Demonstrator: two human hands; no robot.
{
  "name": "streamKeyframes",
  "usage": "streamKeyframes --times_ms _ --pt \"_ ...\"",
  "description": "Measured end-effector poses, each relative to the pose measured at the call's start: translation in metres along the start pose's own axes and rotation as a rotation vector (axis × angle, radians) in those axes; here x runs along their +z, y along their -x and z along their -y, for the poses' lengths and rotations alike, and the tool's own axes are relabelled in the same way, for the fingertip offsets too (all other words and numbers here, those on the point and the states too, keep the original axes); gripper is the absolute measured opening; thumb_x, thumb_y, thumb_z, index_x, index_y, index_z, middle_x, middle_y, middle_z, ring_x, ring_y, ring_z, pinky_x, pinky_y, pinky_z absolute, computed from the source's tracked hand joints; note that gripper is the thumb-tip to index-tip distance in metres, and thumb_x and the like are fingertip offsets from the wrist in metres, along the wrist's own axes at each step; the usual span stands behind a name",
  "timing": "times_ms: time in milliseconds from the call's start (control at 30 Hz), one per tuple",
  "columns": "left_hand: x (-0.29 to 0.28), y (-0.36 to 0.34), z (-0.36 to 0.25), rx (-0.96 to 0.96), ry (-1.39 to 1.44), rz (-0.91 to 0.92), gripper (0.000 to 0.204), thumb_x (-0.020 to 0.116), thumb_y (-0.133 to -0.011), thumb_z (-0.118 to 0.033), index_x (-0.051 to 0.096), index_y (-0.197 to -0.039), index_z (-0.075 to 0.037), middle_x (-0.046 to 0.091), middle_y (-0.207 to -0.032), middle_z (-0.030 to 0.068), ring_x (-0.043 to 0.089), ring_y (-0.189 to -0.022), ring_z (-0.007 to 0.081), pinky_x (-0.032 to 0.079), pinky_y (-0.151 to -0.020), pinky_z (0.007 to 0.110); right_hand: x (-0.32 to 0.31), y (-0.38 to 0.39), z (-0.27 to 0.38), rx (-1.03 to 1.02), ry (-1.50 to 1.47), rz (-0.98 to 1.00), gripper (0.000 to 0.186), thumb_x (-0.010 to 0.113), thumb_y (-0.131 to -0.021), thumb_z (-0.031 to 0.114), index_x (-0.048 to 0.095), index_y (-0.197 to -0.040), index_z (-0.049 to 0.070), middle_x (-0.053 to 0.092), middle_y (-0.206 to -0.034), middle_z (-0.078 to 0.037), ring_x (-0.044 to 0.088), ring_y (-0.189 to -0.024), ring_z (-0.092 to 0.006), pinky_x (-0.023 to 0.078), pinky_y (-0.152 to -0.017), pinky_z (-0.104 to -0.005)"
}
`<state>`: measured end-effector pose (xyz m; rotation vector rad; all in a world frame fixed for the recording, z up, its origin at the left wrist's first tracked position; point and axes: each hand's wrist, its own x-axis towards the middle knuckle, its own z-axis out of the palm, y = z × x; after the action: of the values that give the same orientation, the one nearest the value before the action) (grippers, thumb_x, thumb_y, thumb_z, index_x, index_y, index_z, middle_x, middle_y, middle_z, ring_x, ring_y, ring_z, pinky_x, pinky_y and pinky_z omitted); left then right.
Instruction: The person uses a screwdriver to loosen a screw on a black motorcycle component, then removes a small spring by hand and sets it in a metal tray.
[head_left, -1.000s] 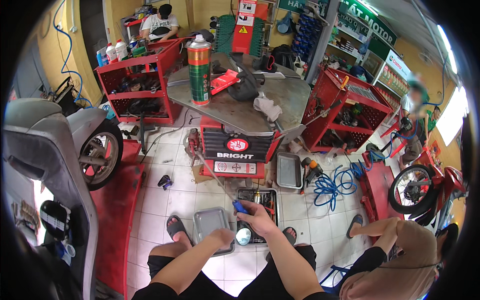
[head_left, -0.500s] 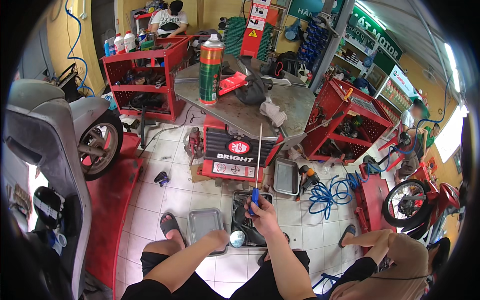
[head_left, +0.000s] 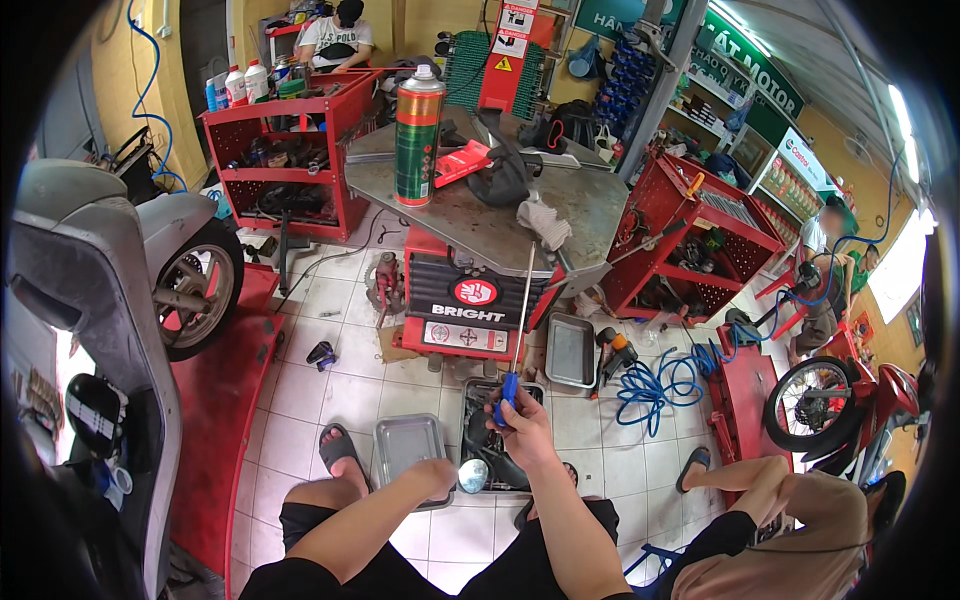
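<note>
My right hand (head_left: 525, 430) is closed around the blue handle of a screwdriver (head_left: 509, 396). The long thin shaft points up and away, leaning slightly right, its tip in front of the metal worktop's near edge. Lower and to the left, my left hand (head_left: 436, 481) is curled, its fingers mostly hidden. A round, shiny, mirror-like disc (head_left: 473, 476) shows right beside it; I cannot tell whether the hand holds it. Beneath my hands on the tiles are a grey metal tray (head_left: 409, 430) and a second tray (head_left: 471, 402) filled with dark tools or parts.
Ahead stands a red machine (head_left: 470, 300) with a metal worktop (head_left: 590, 215) bearing a spray can (head_left: 417, 135). Red carts flank it. A motorbike (head_left: 90, 240) is close on the left. A coiled blue hose (head_left: 660, 395) lies right; a person (head_left: 800, 520) sits at lower right.
The screwdriver has tilted a little, its tip shifting right and its handle slightly left in my right hand. My left hand stays in place. The view has shifted slightly.
</note>
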<state>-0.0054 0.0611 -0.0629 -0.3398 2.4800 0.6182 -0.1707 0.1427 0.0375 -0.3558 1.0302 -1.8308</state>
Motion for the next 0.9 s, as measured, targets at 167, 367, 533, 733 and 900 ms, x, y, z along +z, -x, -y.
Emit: streamKeyframes --times_ms 167,367,533,733,900 --pt "-0.005 0.003 -0.002 0.003 0.000 0.004 0.021 0.061 -0.068 -0.001 0.070 -0.087 0.002 0.067 -0.093 0.0216 0.066 -0.089 0.0355 0.054 -0.073 0.040 0.000 0.002 0.004 -0.003 -0.055 0.031 0.035 0.056 -0.091 0.007 0.050 -0.126 0.004 0.060 -0.109 -0.009 0.061 -0.090 -0.0214 0.050 -0.064 -0.0306" --pt "-0.003 0.005 -0.002 -0.013 0.023 -0.018 0.021 0.061 -0.068 -0.001 0.069 -0.087 0.003 0.067 -0.093 0.0220 0.066 -0.089 0.0354 0.054 -0.074 0.040 0.005 0.006 0.011 0.014 -0.121 0.074 0.038 0.058 -0.091 0.009 0.049 -0.128 0.003 0.059 -0.113 -0.009 0.061 -0.090 -0.0192 0.050 -0.063 -0.0294" --pt "-0.009 0.005 -0.004 -0.034 -0.027 0.072 0.024 0.060 -0.073 -0.006 0.068 -0.095 -0.003 0.066 -0.101 0.0187 0.063 -0.098 0.0336 0.052 -0.080 0.040 0.000 0.004 0.005 0.014 -0.057 0.060 0.039 0.058 -0.091 0.008 0.048 -0.128 0.002 0.060 -0.111 -0.009 0.060 -0.093 -0.0191 0.052 -0.069 -0.0305" --pt "-0.013 0.005 0.003 0.027 -0.026 -0.020 0.025 0.063 -0.073 -0.010 0.066 -0.097 -0.003 0.065 -0.098 0.0169 0.064 -0.095 0.0331 0.052 -0.079 0.042 -0.008 0.000 -0.003 -0.031 0.195 0.082 0.032 0.058 -0.090 0.005 0.050 -0.120 0.000 0.059 -0.109 -0.010 0.061 -0.096 -0.0233 0.051 -0.075 -0.0338" --pt "-0.026 0.004 0.020 0.061 0.146 -0.390 0.028 0.069 -0.069 -0.010 0.066 -0.096 -0.003 0.065 -0.094 0.0179 0.065 -0.089 0.0322 0.052 -0.076 0.041 -0.022 0.001 -0.008 0.082 0.476 0.080 0.033 0.057 -0.088 0.003 0.048 -0.118 -0.004 0.061 -0.105 -0.014 0.062 -0.095 -0.0244 0.051 -0.078 -0.0323"
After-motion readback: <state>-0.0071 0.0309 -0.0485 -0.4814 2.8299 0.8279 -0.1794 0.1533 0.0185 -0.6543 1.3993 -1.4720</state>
